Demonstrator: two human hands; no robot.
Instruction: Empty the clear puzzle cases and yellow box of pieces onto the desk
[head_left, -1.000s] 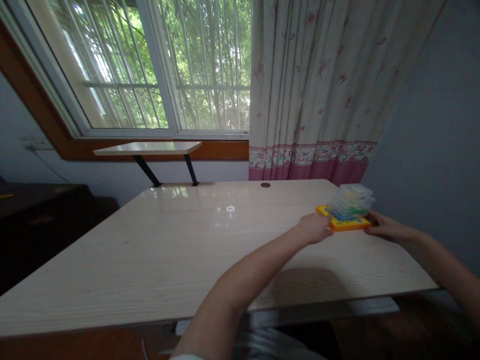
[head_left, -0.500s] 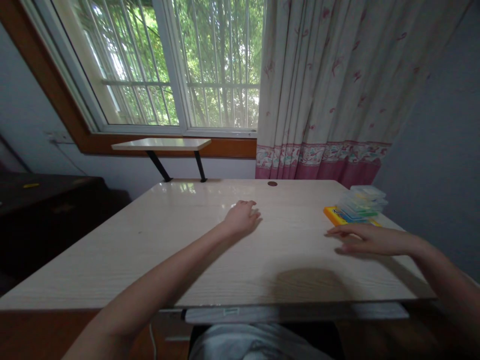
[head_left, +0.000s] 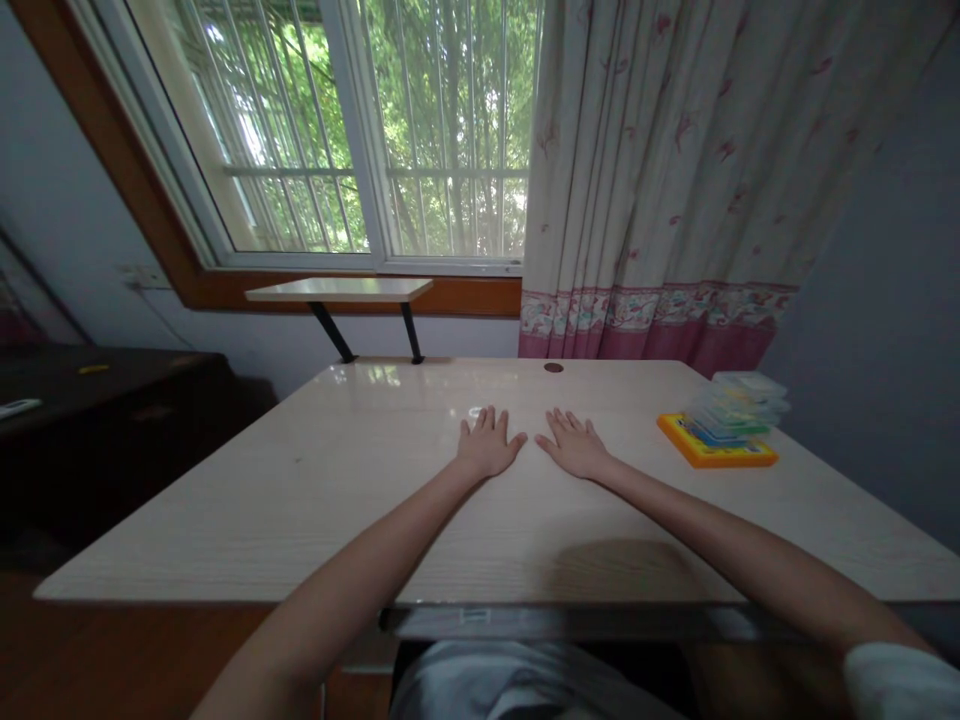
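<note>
Both hands rest palm down near the middle of the pale wooden desk point(head_left: 360, 500), side by side with a small gap between their thumbs. My left hand point(head_left: 489, 444) has its fingers spread and holds nothing. Just to its right, my right hand point(head_left: 574, 445) also lies with fingers apart and nothing in it. Further right on the desk is a flat orange-and-yellow box point(head_left: 731, 458). Several clear plastic cases point(head_left: 739, 403) are stacked on top of that box, and neither hand touches them.
A small raised shelf point(head_left: 341, 290) on black brackets stands at the desk's back left. A round brown disc point(head_left: 553, 367) sits near the back edge. Beyond are a barred window and a patterned curtain point(head_left: 660, 200). A dark cabinet point(head_left: 112, 400) stands at the left.
My right hand has moved left from beside the orange box to the desk's middle. My left hand has flattened and spread its fingers. The view has shifted slightly left.
</note>
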